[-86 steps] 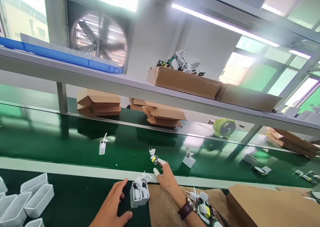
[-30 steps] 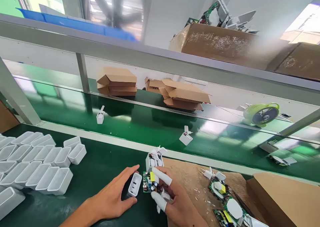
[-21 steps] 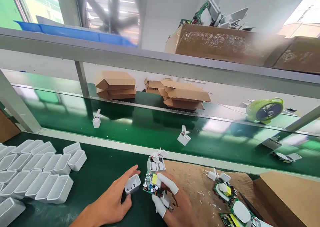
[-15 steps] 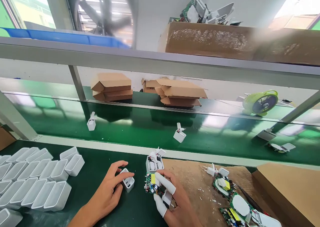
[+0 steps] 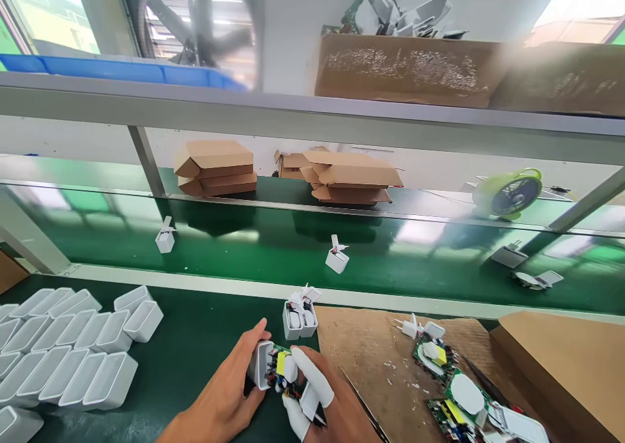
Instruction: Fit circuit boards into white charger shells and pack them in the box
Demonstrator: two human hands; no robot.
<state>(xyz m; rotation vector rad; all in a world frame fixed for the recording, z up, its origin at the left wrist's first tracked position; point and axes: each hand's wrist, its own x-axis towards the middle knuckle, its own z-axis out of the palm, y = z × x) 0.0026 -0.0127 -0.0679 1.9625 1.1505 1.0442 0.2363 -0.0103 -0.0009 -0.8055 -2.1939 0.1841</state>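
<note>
My left hand (image 5: 234, 381) grips a white plastic housing (image 5: 262, 365), its open side turned to the right. In my right hand (image 5: 317, 391), with white covers on the thumb and a finger, is a green circuit board (image 5: 280, 369) with a yellow part and white pieces attached. The board's left end is at the mouth of the housing; how far in it sits is hard to see. Just behind my hands stand two white housings (image 5: 300, 322) holding small white parts and wires.
Rows of white housings (image 5: 110, 381) fill the left side. Brown cardboard (image 5: 371, 358) lies at the right with tweezers (image 5: 364, 404), more circuit boards (image 5: 467, 394) and a carton (image 5: 561, 365). Beyond the pale ledge, a green belt (image 5: 273, 260) carries several assemblies. A shelf beam (image 5: 293, 117) crosses above.
My left hand has lifted the housing and turned its opening toward the board. My right hand has moved the board left to it. Tweezers now show on the cardboard. The belt's assemblies have shifted left.
</note>
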